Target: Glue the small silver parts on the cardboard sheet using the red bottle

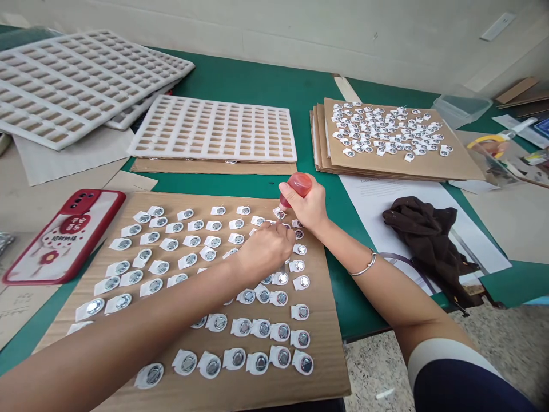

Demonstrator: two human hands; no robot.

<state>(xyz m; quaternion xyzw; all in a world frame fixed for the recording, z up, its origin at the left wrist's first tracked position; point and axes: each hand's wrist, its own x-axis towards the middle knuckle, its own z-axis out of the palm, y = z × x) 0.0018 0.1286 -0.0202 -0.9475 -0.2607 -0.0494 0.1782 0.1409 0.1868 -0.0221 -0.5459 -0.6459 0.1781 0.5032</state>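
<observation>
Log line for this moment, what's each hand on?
right hand: grips red bottle, tip down at top-row part | left hand: fingers on small round parts | surface: cardboard sheet

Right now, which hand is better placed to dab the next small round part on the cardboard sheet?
Right. The right hand already holds the red squeeze bottle tip-down over the round parts in the far right rows. The left hand rests on the cardboard sheet, apparently steadying a part.
</observation>
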